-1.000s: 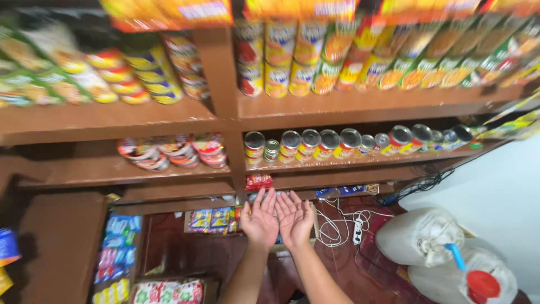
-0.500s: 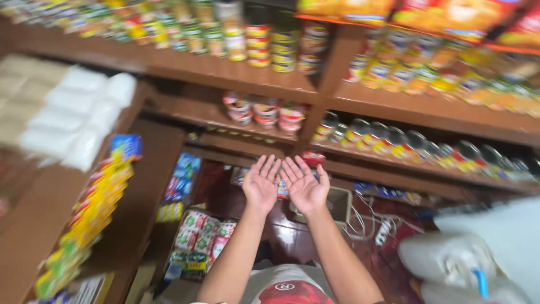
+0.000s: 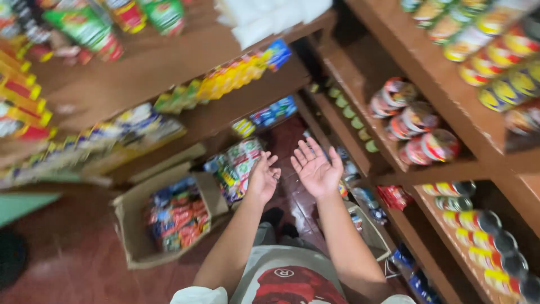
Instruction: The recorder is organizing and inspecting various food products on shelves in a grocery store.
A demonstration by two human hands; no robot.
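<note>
My left hand (image 3: 262, 178) and my right hand (image 3: 316, 168) are held out in front of me side by side, palms up, fingers spread, holding nothing. They hover above the dark red tiled floor, between wooden shelves. Nearest to my left hand is a stack of green and white packets (image 3: 239, 166) on the floor. Round cup-shaped tubs (image 3: 416, 124) lie on their sides on the shelf just right of my right hand. The view is tilted and blurred.
An open cardboard box (image 3: 169, 217) of colourful packets sits on the floor at left. Wooden shelves (image 3: 185, 56) at left carry yellow and green packs. Shelves at right hold rows of cans (image 3: 484, 236). White bags (image 3: 264, 17) lie on a top shelf.
The view has swung left and tilted, so the shelves now run diagonally. My hands have stayed raised and palms up, drifting slightly apart.
</note>
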